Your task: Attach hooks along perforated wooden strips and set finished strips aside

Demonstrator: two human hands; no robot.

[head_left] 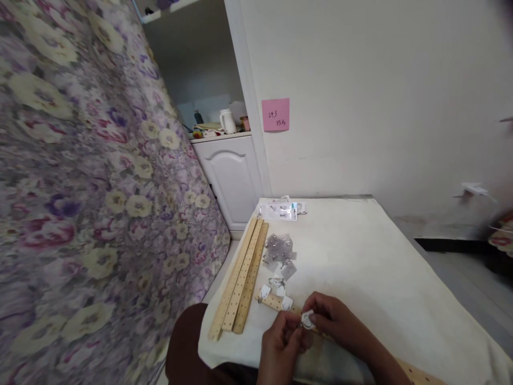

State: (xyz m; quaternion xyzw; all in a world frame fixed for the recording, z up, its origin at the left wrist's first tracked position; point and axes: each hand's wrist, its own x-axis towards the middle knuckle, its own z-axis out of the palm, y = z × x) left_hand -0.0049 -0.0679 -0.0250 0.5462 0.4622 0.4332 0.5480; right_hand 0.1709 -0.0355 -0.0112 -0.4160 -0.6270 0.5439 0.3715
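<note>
At the near edge of the table, my left hand is closed in a pinch; what its fingertips grip is too small to make out. My right hand pinches a small white tag right beside the left fingertips. Beneath both hands runs a light wooden strip with holes, partly hidden by them and reappearing at the lower right. Two more white tags, a left one and a right one, sit at the strip's far end. Just beyond lie small metal pieces with white tags.
Several perforated wooden strips lie lengthwise along the table's left side. Small clear plastic packets are heaped beside them. Flat printed packaging rests at the table's back. A floral curtain hangs left; a pink note is on the wall.
</note>
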